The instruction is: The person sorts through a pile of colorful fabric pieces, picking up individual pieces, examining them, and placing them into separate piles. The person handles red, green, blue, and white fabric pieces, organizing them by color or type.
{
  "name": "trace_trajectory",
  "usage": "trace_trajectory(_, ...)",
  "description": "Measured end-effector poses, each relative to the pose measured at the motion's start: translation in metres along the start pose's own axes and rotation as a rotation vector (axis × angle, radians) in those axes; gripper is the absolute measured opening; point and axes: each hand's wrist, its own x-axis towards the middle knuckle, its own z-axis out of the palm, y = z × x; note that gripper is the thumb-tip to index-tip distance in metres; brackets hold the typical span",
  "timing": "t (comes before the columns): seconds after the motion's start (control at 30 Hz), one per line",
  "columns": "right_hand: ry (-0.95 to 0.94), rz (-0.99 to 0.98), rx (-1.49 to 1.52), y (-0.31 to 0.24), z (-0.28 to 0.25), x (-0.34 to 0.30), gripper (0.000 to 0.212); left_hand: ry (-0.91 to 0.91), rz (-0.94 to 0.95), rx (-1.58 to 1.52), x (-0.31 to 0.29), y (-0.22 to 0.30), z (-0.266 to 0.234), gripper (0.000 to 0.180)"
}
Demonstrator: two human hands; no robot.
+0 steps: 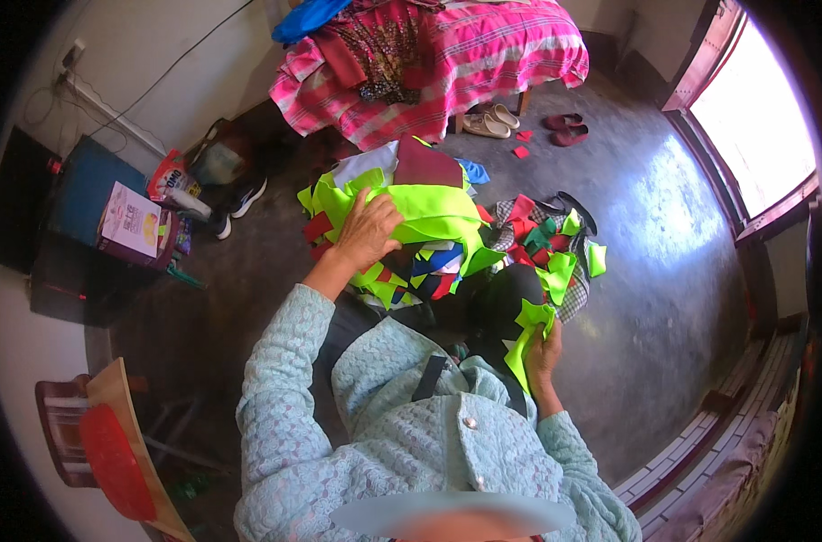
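A heap of fabric scraps lies in front of my legs, topped by a long neon yellow-green cloth strip [434,210]. My left hand [368,230] rests on this strip with its fingers spread, thumb toward the right. Near my right knee, my right hand [544,355] is closed on a small neon yellow-green fabric scrap [522,341], which hangs down with ragged points. Beyond the strip sit a maroon piece [426,165] and a white piece [368,165]. Red, blue and white scraps show beneath it. To the right, a checked cloth [574,303] bears red, green and neon scraps.
A bed with a pink plaid cover [492,54] stands at the far side, beige shoes [488,122] and dark red shoes [566,129] by it. Boxes [131,221] and a sneaker [248,197] are at left. A red stool seat [113,461] is near left. An open doorway [754,108] lies right.
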Motion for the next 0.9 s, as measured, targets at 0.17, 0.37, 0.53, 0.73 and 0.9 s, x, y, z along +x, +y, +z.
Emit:
trace_trajectory(0.17,-0.011,0.019,-0.008,0.005,-0.001,0.001,0.022,0.054,-0.029,-0.07,0.019,-0.004,-0.02,0.022)
trace_trajectory(0.37,-0.018,0.029,0.026,0.002,0.0,0.001,0.024,0.236,-0.148,-0.459,0.068,-0.015,-0.092,0.022)
trace_trajectory(0.53,-0.015,0.02,-0.006,-0.001,-0.002,0.002,0.021,0.197,-0.294,-0.893,0.098,-0.003,-0.148,0.023)
trace_trajectory(0.73,-0.006,-0.007,-0.019,0.002,0.0,0.004,0.021,0.208,-0.365,-1.084,0.12,0.001,-0.171,0.022)
trace_trajectory(0.9,-0.006,0.018,0.018,0.012,0.001,0.002,0.021,0.326,-0.345,-1.02,0.12,-0.018,-0.189,0.021)
